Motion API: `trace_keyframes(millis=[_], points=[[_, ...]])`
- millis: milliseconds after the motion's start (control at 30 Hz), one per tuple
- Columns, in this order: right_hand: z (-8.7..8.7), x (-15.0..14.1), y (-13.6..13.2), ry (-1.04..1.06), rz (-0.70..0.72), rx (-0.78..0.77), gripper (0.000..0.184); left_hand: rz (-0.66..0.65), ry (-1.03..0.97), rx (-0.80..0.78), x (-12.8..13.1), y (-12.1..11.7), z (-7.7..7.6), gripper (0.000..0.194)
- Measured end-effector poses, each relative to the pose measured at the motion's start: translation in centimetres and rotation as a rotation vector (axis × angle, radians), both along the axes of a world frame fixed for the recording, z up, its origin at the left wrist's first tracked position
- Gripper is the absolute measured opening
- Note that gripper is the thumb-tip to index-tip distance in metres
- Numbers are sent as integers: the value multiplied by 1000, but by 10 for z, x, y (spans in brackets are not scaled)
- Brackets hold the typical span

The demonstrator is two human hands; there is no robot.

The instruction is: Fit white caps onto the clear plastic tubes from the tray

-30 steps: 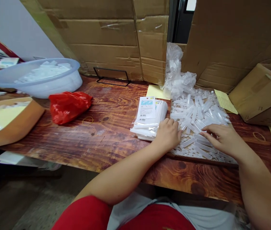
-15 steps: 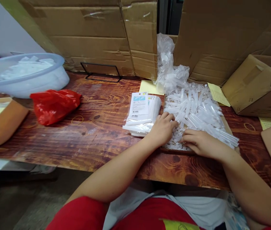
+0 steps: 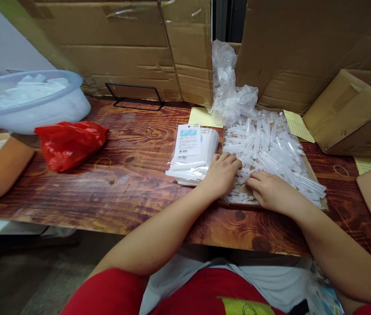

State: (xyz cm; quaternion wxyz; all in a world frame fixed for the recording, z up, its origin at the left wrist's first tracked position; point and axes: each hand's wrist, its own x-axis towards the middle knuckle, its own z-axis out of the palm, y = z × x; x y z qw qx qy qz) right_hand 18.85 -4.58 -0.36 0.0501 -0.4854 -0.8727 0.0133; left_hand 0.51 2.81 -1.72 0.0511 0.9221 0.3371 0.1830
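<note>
My left hand lies at the left side of a shallow cardboard tray, its fingers curled down over small clear plastic bits; what they grip is hidden. Opposite it, my right hand pinches a clear plastic strip or tube between thumb and fingers. Long clear plastic tubes are heaped in the tray behind my right hand. Small clear pieces cover the tray's front. Just left of my left hand is a stack of clear packets with a printed card in the top one.
A crumpled clear bag stands behind the tray. Leftward are a red plastic bag, a black wire stand and a pale blue basin of white pieces. An open cardboard box sits at right. Rubber bands lie on the wooden table.
My fingertips have shifted slightly, and a clear plastic piece now shows between my hands. Some small pieces at the tray's front have been moved, baring cardboard. The view has shifted a little.
</note>
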Motion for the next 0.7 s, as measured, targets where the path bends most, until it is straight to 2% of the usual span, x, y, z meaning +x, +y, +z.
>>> trace_keyframes(millis=[133,233,400,533,633,700], points=[[-2,3,4,43,5,-13,19,1,-91,-6,1,0,0,22],[-2,12,8,194,15,-35,18,-41,-245,-28,1,-1,2,20],[13,21,11,581,-103,51,14,-102,-505,-106,0,-3,6,15],[25,17,10,947,-312,93,10,-99,-568,-202,0,-6,8,14],[22,9,10,1353,-425,62,19,-88,-638,-311,2,-13,8,11],[16,2,11,1547,-454,31,23,-87,-708,-353,4,-17,7,9]])
